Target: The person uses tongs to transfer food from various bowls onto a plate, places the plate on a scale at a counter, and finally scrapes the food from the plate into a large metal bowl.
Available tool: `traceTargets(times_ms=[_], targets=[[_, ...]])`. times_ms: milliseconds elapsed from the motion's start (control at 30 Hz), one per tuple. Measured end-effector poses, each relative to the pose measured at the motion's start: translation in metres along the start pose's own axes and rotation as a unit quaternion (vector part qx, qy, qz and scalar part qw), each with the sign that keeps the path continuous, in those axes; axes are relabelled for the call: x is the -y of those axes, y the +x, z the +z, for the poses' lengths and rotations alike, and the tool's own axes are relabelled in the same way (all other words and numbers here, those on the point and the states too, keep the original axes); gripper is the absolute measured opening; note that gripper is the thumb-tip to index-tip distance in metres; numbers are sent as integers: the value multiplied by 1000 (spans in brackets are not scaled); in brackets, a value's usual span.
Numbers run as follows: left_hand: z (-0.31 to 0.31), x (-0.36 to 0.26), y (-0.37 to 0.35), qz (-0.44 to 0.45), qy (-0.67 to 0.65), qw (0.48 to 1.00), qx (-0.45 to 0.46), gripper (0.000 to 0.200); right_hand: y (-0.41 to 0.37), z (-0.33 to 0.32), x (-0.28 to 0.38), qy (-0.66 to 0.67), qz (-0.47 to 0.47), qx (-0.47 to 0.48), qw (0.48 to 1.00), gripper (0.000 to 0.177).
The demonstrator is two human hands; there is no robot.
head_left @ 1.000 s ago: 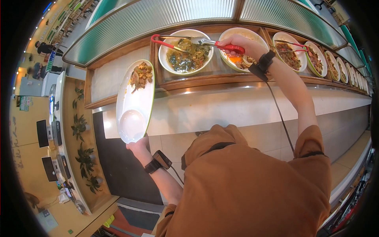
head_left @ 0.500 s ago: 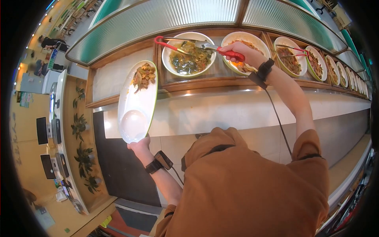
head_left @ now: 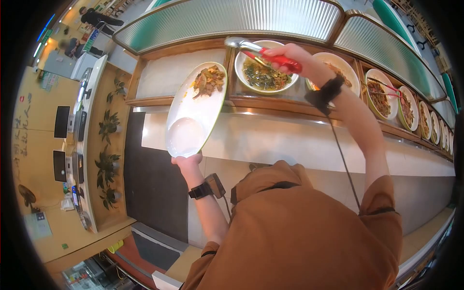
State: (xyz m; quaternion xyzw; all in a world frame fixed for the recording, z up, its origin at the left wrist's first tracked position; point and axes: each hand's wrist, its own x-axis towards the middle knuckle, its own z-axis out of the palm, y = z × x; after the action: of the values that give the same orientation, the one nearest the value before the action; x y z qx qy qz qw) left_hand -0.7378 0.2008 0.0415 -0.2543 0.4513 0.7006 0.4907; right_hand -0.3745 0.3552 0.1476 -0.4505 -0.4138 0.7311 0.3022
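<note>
My left hand [head_left: 188,162] grips the lower end of a long oval white plate [head_left: 193,107] with a green edge. A portion of cooked food [head_left: 209,80] lies at the plate's far end, and its near end has a round hollow. In my right hand [head_left: 292,58] are metal tongs [head_left: 238,42] with red handles, raised over the far left rim of a white bowl [head_left: 295,83]. That bowl holds dark cooked greens [head_left: 263,77] in liquid. The tongs' tips point left, and I cannot make out anything between them. Below the tongs is another red piece, partly hidden.
A second bowl [head_left: 355,72] sits partly behind my right wrist, with several more along the wooden-framed counter [head_left: 285,105]. Other red tongs [head_left: 390,92] lie across a bowl farther right. A ribbed glass guard [head_left: 232,21] runs above. Two people [head_left: 92,17] are in the far left background.
The tongs in my right hand have swung left and up from over the greens. The red tongs end at the bowl's left no longer shows there. The whole view has shifted.
</note>
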Motion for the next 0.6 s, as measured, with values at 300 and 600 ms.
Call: traceTargets(times_ms=[300, 600], targets=[[-1, -2, 8, 1, 12, 1000, 29, 45, 45, 86, -43, -77, 32, -6, 996, 18], [-6, -1, 19, 58, 195, 978, 40, 43, 75, 66, -83, -324, -88, -59, 940, 28]])
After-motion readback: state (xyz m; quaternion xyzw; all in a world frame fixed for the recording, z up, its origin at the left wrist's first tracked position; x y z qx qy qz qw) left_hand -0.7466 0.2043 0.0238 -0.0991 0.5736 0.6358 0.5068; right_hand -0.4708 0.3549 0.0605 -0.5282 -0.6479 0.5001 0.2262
